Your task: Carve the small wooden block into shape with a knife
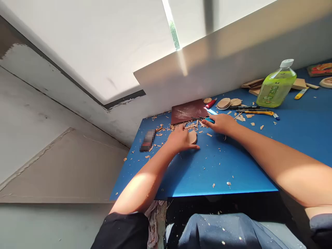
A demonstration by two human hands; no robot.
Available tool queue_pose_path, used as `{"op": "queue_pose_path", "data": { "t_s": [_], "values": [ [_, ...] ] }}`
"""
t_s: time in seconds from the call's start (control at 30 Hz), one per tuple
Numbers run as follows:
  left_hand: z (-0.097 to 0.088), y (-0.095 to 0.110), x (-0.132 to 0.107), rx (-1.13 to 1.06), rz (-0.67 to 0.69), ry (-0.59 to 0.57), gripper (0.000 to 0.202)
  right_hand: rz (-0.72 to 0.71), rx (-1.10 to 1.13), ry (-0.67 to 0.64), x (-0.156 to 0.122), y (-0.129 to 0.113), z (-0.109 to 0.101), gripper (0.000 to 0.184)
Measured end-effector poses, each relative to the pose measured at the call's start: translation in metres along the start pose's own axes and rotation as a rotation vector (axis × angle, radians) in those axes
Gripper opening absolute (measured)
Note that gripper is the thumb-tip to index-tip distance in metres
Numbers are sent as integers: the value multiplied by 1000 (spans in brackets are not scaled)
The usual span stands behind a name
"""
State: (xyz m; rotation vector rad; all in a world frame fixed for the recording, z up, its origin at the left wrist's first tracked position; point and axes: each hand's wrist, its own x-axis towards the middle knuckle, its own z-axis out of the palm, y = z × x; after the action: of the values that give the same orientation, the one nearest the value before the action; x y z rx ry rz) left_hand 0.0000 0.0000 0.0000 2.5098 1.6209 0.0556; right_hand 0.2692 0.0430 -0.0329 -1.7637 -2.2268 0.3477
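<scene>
My left hand [179,140] is closed around a small pale piece of wood [192,137], its thumb stretched along the near side. That piece has a rounded edge, and its far part is hidden by my fingers. To the right, my right hand [221,123] grips a tool with a blue handle [209,120]. A thin dark end of the tool points left over the wood shavings; its exact kind is hard to make out. Behind both hands lies a brown-red sheet of sandpaper [190,110], dusted with pale powder.
Shavings litter the blue table [249,152]. Round wood slices [223,103], a red-handled tool [211,103], black pens [245,107] and a yellow utility knife [259,112] lie beyond my right hand. A green liquid bottle [276,88] stands further right. A blurred box [148,140] sits left.
</scene>
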Motion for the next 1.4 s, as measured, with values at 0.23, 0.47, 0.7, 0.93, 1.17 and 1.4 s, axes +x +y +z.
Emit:
{"op": "queue_pose_path", "data": {
  "t_s": [0.23,0.47,0.7,0.93,1.17,1.4],
  "values": [
    [14,-18,15,-112,-75,1,86,-29,37,12,0,1,-6,99],
    [-11,-2,-7,-929,-148,17,75,-50,104,41,-1,3,-10,95],
    [-3,12,-40,-1428,-112,-36,78,-182,220,50,-9,-20,1,70],
    [27,-10,-34,-1061,-138,292,71,-312,190,150,-17,-42,17,47],
    [28,-2,-40,-993,-52,257,65,-433,213,98,-30,-56,13,38],
    [25,8,-44,-915,-18,267,58,-291,70,-2,-31,-64,11,29]
  ]
}}
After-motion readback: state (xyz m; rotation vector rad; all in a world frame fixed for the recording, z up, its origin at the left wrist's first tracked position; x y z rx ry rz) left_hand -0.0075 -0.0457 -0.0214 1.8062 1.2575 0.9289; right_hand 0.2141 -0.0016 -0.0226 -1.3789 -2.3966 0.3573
